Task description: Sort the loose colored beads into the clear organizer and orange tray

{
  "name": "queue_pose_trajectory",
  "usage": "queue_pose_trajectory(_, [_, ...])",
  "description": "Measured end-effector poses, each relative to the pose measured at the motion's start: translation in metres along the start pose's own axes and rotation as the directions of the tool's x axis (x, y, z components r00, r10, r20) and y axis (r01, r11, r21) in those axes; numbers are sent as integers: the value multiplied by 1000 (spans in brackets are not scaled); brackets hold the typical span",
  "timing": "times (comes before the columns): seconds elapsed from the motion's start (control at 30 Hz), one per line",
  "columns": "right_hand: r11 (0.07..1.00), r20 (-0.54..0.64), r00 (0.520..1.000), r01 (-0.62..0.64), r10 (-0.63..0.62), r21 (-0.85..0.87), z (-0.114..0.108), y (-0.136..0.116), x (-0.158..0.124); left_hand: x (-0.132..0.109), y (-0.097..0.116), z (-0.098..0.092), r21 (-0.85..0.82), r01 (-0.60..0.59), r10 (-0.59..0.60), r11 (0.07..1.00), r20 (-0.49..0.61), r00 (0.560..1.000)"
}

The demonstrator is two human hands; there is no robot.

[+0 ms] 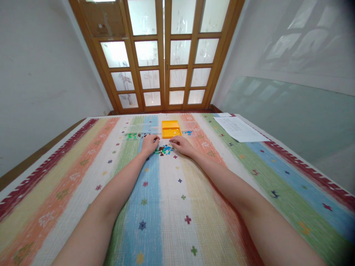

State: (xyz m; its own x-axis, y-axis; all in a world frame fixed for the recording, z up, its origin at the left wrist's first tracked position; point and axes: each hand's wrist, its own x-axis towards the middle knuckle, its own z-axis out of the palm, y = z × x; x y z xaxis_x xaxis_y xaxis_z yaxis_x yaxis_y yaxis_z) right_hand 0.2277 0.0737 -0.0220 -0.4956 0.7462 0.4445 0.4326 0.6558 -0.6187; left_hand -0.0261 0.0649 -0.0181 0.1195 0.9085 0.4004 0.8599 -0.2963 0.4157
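Here, left hand [149, 143] and right hand [181, 144] flank tiny beads [164, 150], grip unclear.

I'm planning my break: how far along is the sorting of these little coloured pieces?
Some looks done: green pieces and blue pieces lie apart beside the yellow tray. In hand: left hand and right hand both rest at the mixed pile. Left: that pile, not yet sorted.

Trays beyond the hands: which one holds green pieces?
The clear tray farthest left, just beyond the left hand. The orange tray sits in the middle; pieces right of it are blue.
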Motion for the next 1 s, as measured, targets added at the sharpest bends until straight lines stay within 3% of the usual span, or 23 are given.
queue_pose_trajectory(0.1, [991,77,991,119,-113,-70,1,-5,-1,0,-1,1,3,1,-1,1000,6,1000])
queue_pose_trajectory(0.37, [954,132,960,266,-249,-136,0,-10,-1,1,-5,5,4,-32,32,999,-18,999])
queue_pose_trajectory(0.73, [906,194,932,349,-307,-239,1,-11,0,1,-4,4,16,-39,39,999,1,999])
queue_pose_trajectory(1.0, [881,185,945,320,-271,-349,0,-13,0,1,-2,3,4,-45,45,999,16,999])
